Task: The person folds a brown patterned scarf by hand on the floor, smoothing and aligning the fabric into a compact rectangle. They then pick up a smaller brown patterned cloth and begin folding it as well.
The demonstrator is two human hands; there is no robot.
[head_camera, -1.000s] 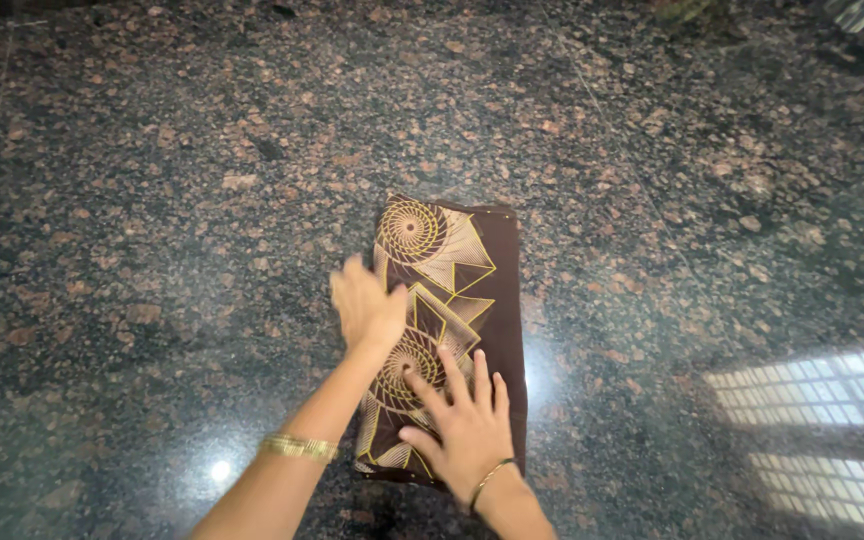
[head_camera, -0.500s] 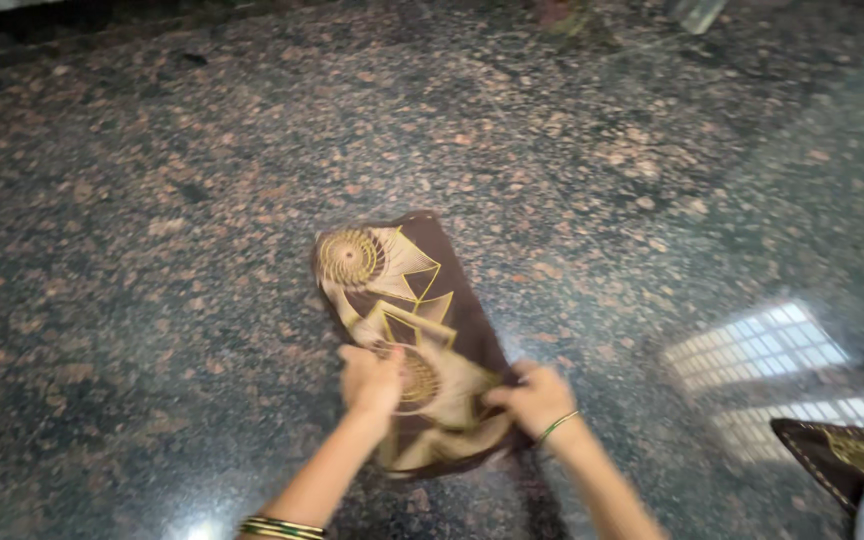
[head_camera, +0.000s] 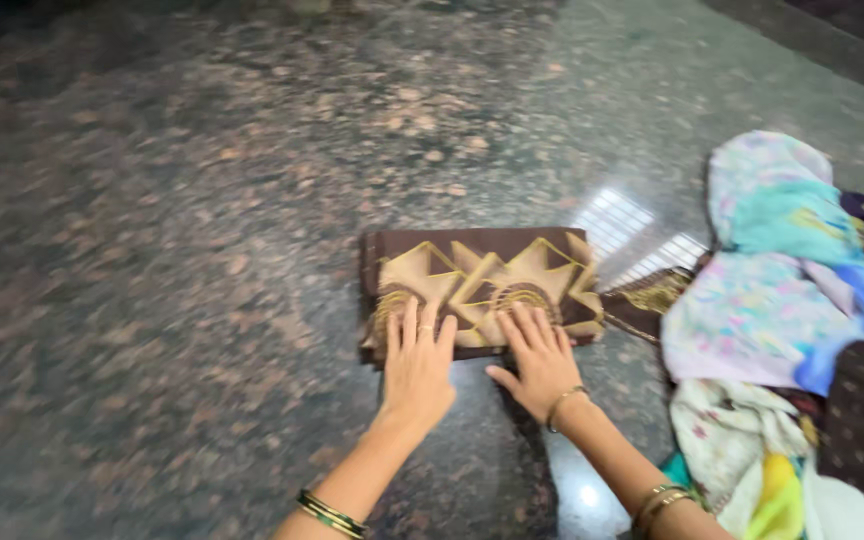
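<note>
Folded brown cloth (head_camera: 477,290) with gold geometric print lies flat on the polished granite floor (head_camera: 172,250), a compact rectangle, long side across our view. We see both hands on its near edge. Left hand (head_camera: 417,365) is spread flat, palm down, fingers over the left gold circle motif, gripping nothing. Right hand (head_camera: 540,360) is also flat and spread, fingers resting on the right motif, thumb out on the floor side, gripping nothing. Thin bangles on both wrists.

Step in hand, as we judge it: pressing and smoothing the finished fold, both palms bearing down on the near half. The far half looks flat already; the near left corner looks slightly ruffled. A next move would call for the palms to lift off together without dragging the layers, or to slide under the near edge so the bundle keeps its shape if picked up.

Just right of the cloth, a dark strip of fabric with gold trim (head_camera: 642,298) lies on the floor, apart from the hands. Further right, a loose heap of clothes (head_camera: 782,300): pastel floral pieces, blue, yellow-green, a dark dotted one. No basket, bin or other container in view; the heap sits straight on the floor. Window glare reflects off the granite behind the cloth. Frame is motion-blurred, so fine detail is unclear.
</note>
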